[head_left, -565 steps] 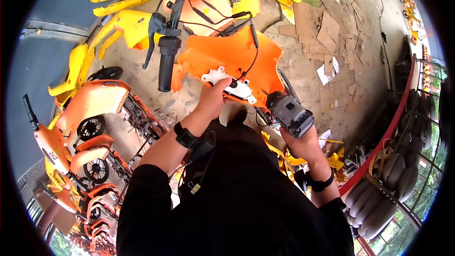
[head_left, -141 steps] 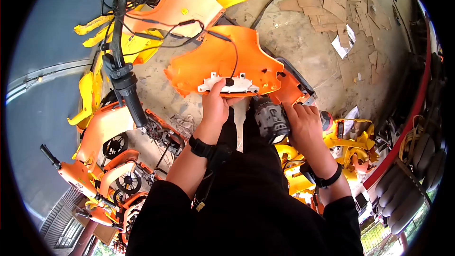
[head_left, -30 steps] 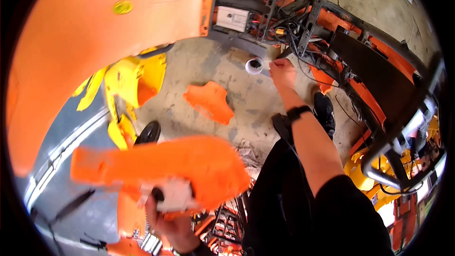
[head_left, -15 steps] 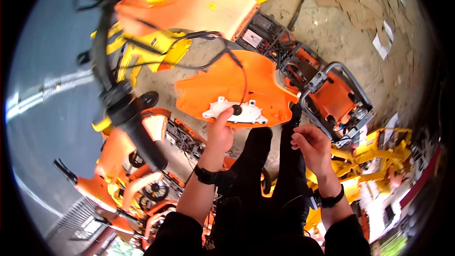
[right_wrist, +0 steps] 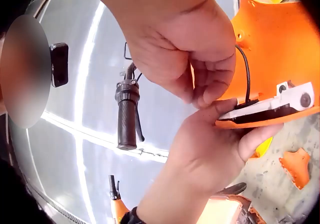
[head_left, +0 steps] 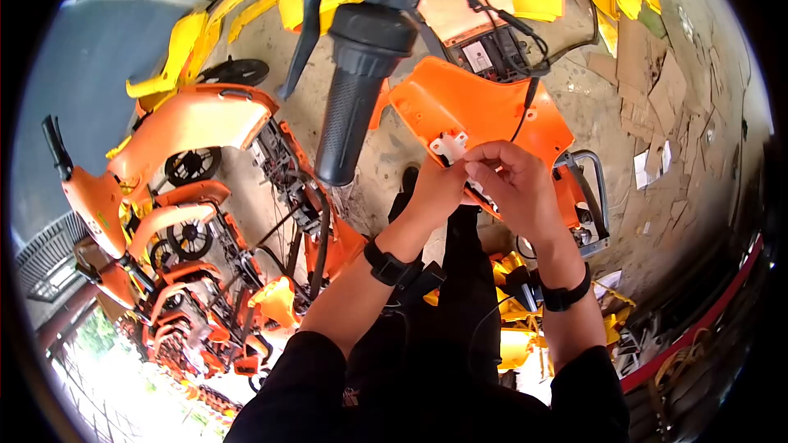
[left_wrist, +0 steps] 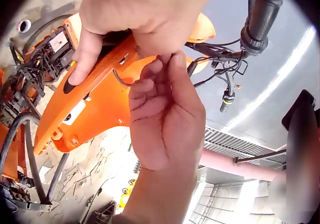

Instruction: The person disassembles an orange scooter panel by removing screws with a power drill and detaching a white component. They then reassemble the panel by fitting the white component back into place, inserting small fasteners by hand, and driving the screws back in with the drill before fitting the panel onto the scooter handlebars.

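Observation:
An orange body panel point(head_left: 492, 107) carries a white bracket-like unit point(right_wrist: 300, 98) along its near edge, with a black cable point(right_wrist: 246, 74) running into it. My left hand point(head_left: 435, 193) grips this edge, thumb on the unit's side and fingers beneath the panel. Close above the left thumb, my right hand point(head_left: 521, 189) brings its thumb and fingertips together in a pinch. A tiny dark speck shows between those fingertips in the left wrist view, mostly hidden by them. Right fingers and left thumb overlap in the head view, covering part of the white unit.
A black handlebar grip point(head_left: 345, 119) with its lever juts in just left of the panel. Orange scooters point(head_left: 180, 127) line the left side, and yellow panels point(head_left: 189, 49) lie behind. Cardboard point(head_left: 657, 90) covers floor at right. A white cup point(left_wrist: 23, 26) stands on the floor.
The right hand, which held a drill earlier, reached down near the white cup, rose, and is now at the left thumb. The left hand has kept the panel, swung aside and back.

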Motion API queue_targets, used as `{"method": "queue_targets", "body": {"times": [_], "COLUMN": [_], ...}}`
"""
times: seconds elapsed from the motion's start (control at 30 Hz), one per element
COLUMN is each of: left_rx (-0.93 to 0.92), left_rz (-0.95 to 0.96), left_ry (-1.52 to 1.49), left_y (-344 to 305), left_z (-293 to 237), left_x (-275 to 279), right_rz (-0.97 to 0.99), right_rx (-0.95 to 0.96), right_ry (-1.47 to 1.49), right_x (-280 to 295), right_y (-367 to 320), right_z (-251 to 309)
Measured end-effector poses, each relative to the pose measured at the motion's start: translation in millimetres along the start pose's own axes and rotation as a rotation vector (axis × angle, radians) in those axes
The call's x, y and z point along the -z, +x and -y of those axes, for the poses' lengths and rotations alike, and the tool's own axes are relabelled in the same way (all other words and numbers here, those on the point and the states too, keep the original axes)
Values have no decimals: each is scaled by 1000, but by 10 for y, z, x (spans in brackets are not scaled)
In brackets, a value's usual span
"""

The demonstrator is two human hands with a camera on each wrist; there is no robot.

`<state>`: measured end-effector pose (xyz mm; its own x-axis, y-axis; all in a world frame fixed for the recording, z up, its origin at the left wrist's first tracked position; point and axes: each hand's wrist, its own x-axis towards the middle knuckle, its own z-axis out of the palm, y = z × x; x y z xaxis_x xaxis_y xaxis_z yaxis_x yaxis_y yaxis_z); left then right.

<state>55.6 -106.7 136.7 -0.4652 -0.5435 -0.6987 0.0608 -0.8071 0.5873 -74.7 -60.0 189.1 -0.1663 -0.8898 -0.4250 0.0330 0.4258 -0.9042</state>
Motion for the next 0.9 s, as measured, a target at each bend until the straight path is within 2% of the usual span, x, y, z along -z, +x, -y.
{"method": "queue_targets", "body": {"times": [0.13, 0.23, 0.27, 0.37, 0.47, 0.57, 0.67, 0.77, 0.9], "left_rx": [16, -91, -70, 63, 88, 78, 102, 100, 91], "left_rz": [-7, 8, 81, 36, 6, 70, 5, 9, 11], "left_ry": [77, -10, 10, 49, 44, 62, 129, 120, 119], "left_y": [7, 65, 91, 92, 105, 125, 116, 111, 109], "left_z": [-34, 91, 77, 71, 36, 14, -42, -39, -5], "left_x": [3, 46, 73, 53, 23, 19, -46, -71, -98], "right_rz": [65, 79, 94, 153, 150, 117, 143, 73, 84], "right_rx": [50, 96, 71, 112, 117, 111, 51, 217, 180], "right_ry": [-71, -133, -140, -276, -316, -314, -401, -519, -456], "right_x": [-94, -148, -163, -155, -166, -171, -144, -151, -125], "right_y": [223, 339, 379, 463, 492, 526, 527, 518, 509], "right_z": [31, 18, 23, 68, 106, 55, 112, 137, 97]}}
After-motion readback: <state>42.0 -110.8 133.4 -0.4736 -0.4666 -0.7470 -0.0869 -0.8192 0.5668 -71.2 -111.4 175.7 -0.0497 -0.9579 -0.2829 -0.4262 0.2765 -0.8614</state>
